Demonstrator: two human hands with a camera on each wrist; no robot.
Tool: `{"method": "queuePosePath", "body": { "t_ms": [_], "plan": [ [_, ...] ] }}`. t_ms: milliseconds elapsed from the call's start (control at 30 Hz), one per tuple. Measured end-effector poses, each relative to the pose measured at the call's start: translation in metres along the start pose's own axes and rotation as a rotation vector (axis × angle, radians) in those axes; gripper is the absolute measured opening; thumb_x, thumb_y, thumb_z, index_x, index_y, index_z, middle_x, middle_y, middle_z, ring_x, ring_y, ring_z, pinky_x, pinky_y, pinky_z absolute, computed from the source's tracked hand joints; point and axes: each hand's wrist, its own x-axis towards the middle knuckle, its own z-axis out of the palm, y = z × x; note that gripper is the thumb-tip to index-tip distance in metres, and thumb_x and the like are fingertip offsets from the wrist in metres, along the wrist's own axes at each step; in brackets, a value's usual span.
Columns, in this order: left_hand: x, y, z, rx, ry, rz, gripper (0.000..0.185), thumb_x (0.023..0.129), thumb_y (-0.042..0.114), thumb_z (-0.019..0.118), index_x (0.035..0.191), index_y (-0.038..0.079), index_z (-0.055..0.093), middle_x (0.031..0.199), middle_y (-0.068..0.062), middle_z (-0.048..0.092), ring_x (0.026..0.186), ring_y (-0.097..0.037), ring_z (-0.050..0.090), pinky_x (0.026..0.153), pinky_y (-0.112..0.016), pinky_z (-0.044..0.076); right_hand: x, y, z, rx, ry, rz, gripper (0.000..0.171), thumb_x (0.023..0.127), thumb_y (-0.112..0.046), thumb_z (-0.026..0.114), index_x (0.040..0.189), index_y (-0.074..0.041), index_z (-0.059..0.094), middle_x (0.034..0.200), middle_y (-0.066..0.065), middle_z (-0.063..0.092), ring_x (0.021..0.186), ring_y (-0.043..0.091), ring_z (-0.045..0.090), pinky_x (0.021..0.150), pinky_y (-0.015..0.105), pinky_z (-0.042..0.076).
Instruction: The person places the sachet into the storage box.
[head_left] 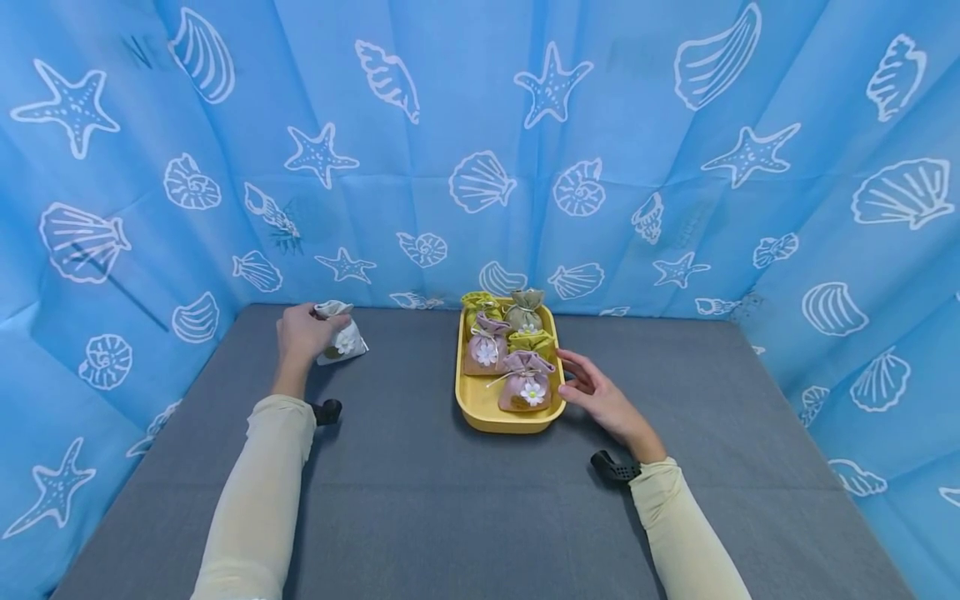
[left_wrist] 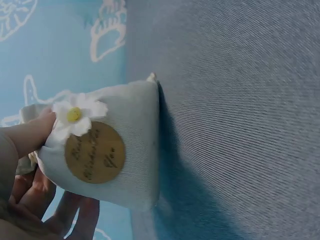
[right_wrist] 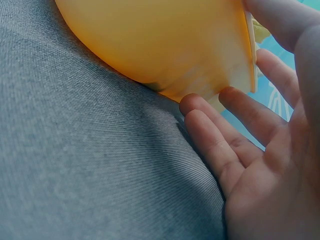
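My left hand [head_left: 302,340] pinches the gathered neck of a white drawstring pouch [left_wrist: 135,150] at the left of the table. A white daisy [left_wrist: 74,114] and a round brown label mark the pouch's front; its base is close over the cloth. At centre stands a yellow tray [head_left: 501,423] holding several similar pouches, among them a front pink pouch [head_left: 517,398]. My right hand [head_left: 603,404] is at the tray's right side, thumb at the rim and the other fingers loosely extended along the outer wall, as the right wrist view shows.
Grey cloth covers the table [head_left: 450,517]. A blue curtain [head_left: 480,108] printed with white shells and starfish closes off the back and both sides. Behind the front pouch, another pink pouch [head_left: 486,354], yellow-green ones and a grey-green pouch [head_left: 523,312] fill the tray's back.
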Motion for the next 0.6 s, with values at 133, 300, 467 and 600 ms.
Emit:
{"method": "queuePosePath", "body": {
  "t_ms": [133,300,467,600],
  "plan": [
    [-0.004,0.009,-0.003,0.002,0.021,0.043,0.044,0.092,0.043,0.074,0.078,0.008,0.050,0.067,-0.003,0.046,0.065,-0.022,0.045,0.054,-0.034,0.037,0.000,0.000,0.000,-0.006,0.001,-0.006,0.066,0.103,-0.020,0.061,0.160,-0.016,0.028,0.166,0.020,0.028,0.124,0.029,0.055,0.093,0.022,0.052],
    [-0.008,0.022,-0.006,-0.008,0.032,0.085,0.039,0.093,0.044,0.072,0.095,0.006,0.064,0.081,-0.007,0.060,0.075,-0.022,0.051,0.058,-0.033,0.041,0.000,0.001,0.000,-0.016,0.002,-0.008,0.066,0.103,-0.021,0.061,0.160,-0.017,0.029,0.166,0.020,0.030,0.119,0.016,0.057,0.092,0.021,0.052],
    [-0.011,0.037,-0.008,-0.019,0.047,0.157,0.043,0.094,0.042,0.071,0.114,0.004,0.071,0.091,-0.013,0.069,0.074,-0.021,0.055,0.058,-0.031,0.043,-0.001,0.000,0.000,-0.021,0.001,-0.003,0.066,0.104,-0.021,0.061,0.161,-0.018,0.028,0.166,0.020,0.029,0.121,0.021,0.057,0.092,0.021,0.052],
    [-0.016,0.050,-0.012,-0.034,0.013,0.203,0.048,0.096,0.038,0.070,0.130,0.003,0.067,0.108,-0.019,0.074,0.082,-0.023,0.065,0.061,-0.028,0.047,0.000,-0.001,0.000,-0.019,0.000,0.001,0.065,0.104,-0.019,0.060,0.161,-0.018,0.028,0.167,0.020,0.028,0.128,0.035,0.054,0.093,0.021,0.052]
  ]
}}
